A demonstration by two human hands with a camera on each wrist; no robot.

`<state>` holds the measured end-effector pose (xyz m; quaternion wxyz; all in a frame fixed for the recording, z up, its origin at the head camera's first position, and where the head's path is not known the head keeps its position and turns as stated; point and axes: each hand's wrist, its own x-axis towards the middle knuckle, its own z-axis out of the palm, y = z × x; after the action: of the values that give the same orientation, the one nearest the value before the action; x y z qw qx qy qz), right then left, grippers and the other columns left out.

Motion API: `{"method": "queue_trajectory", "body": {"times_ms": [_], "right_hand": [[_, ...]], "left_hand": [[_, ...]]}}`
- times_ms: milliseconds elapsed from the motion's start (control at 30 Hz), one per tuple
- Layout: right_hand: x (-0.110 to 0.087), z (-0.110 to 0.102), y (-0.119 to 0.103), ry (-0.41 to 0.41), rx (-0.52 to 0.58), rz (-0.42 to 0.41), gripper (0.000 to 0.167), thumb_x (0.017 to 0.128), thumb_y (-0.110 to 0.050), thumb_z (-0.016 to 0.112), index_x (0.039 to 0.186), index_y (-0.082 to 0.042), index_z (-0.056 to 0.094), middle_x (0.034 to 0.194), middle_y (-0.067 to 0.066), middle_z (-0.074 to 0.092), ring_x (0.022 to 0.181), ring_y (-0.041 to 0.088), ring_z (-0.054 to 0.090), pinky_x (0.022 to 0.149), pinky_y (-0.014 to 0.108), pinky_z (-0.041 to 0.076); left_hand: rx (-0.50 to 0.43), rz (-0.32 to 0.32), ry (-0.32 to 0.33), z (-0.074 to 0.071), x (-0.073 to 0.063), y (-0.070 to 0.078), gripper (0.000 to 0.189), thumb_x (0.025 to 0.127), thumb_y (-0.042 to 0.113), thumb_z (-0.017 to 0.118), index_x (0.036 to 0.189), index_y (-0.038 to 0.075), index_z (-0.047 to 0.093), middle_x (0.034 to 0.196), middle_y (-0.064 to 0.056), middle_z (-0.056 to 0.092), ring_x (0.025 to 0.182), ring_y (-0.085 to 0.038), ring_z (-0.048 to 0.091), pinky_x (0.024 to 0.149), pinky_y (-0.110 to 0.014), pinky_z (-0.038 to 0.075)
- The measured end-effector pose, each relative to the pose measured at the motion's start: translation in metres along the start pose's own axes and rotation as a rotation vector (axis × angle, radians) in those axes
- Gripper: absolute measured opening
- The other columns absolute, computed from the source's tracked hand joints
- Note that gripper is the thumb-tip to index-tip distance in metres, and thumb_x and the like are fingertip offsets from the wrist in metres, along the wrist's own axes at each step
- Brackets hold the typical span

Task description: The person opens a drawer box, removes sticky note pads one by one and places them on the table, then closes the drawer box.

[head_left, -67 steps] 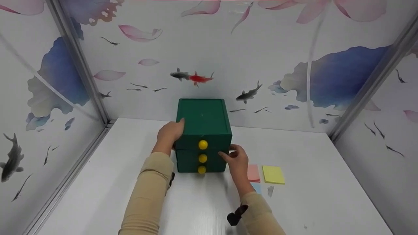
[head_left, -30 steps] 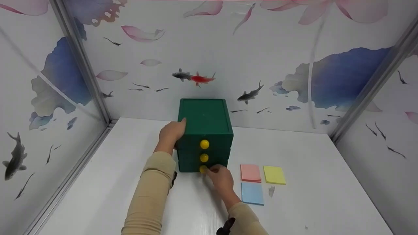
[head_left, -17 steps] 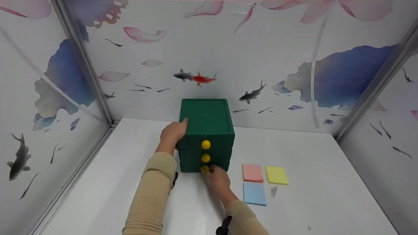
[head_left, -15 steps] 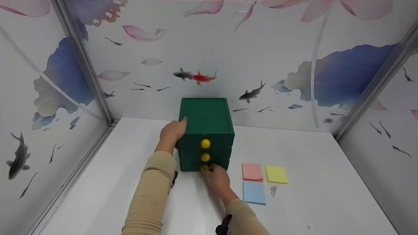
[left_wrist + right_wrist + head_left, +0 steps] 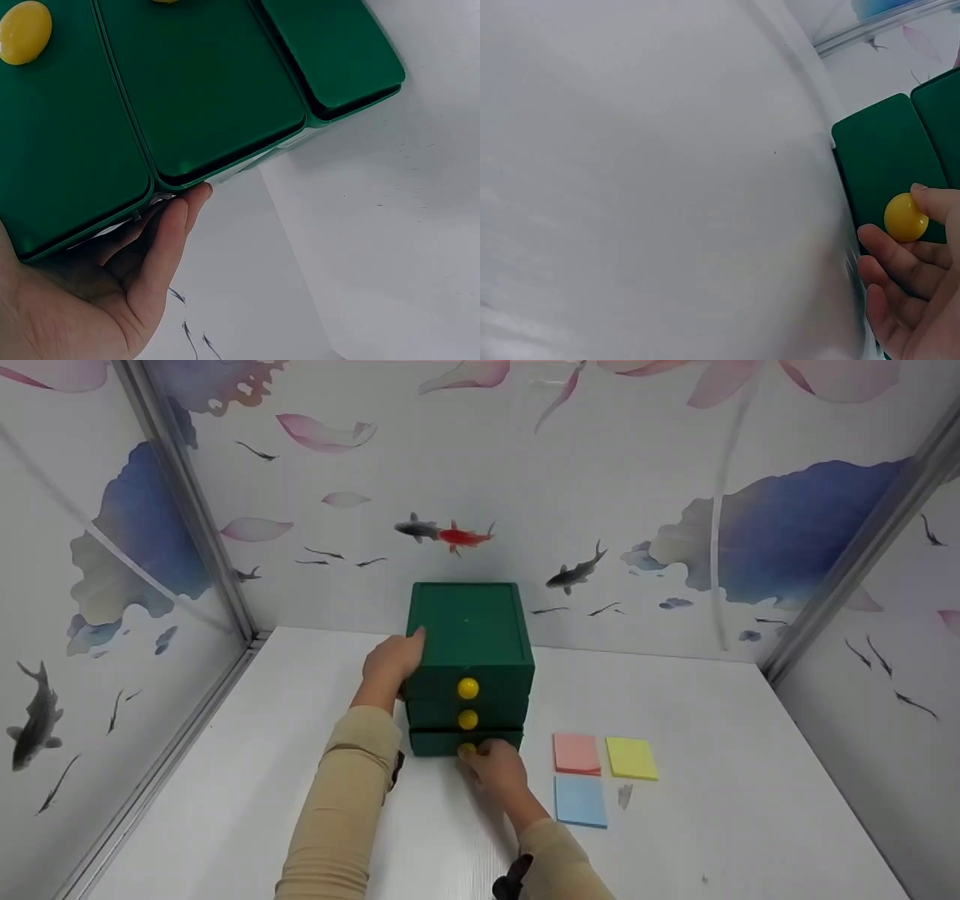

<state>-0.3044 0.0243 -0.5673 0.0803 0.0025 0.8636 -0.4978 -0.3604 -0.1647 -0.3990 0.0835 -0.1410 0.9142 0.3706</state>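
- Currently, the green drawer cabinet [image 5: 469, 626] stands upright at the back edge of the white table [image 5: 712, 735], between its two back corners and a little closer to the left one.
- The left hand [image 5: 394, 660] grips the cabinet's left side, thumb over the rim of the top, fingers along the side wall.
- The right hand [image 5: 501, 771] pinches the bottom knob [image 5: 906, 217], a yellow ball, between thumb and fingers.
- The bottom drawer [image 5: 431, 743] juts slightly forward (a dark gap shows above its front), while the upper two sit flush.
- The top knob [image 5: 468, 688] and middle knob [image 5: 468, 720], both yellow too, line up above it, untouched.
- Between the cabinet and the table's right edge lie three stacks of paper: pink paper [image 5: 576, 754] nearest the cabinet, yellow paper [image 5: 631, 758] just beside it towards that edge, and blue paper [image 5: 580, 802] just in front of the pink.
- A grey mark [image 5: 625, 796] shows on the table just in front of the yellow paper.
- Behind the back edge rises a white wall [image 5: 487, 435] printed with fish and petals.
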Motion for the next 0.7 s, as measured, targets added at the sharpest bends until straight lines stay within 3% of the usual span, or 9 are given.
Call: {"method": "queue_trajectory", "body": {"times_ms": [700], "right_hand": [[-0.022, 0.002, 0.002, -0.029, -0.001, 0.038, 0.02, 0.091, -0.028, 0.072, 0.083, -0.011, 0.067, 0.076, 0.007, 0.063, 0.067, 0.024, 0.059, 0.06, 0.031, 0.052]], "left_hand": [[-0.002, -0.028, -0.037, -0.003, 0.003, 0.0, 0.073, 0.103, 0.056, 0.02, 0.136, -0.002, 0.052, 0.115, -0.02, 0.06, 0.068, -0.027, 0.065, 0.056, -0.034, 0.055]]}}
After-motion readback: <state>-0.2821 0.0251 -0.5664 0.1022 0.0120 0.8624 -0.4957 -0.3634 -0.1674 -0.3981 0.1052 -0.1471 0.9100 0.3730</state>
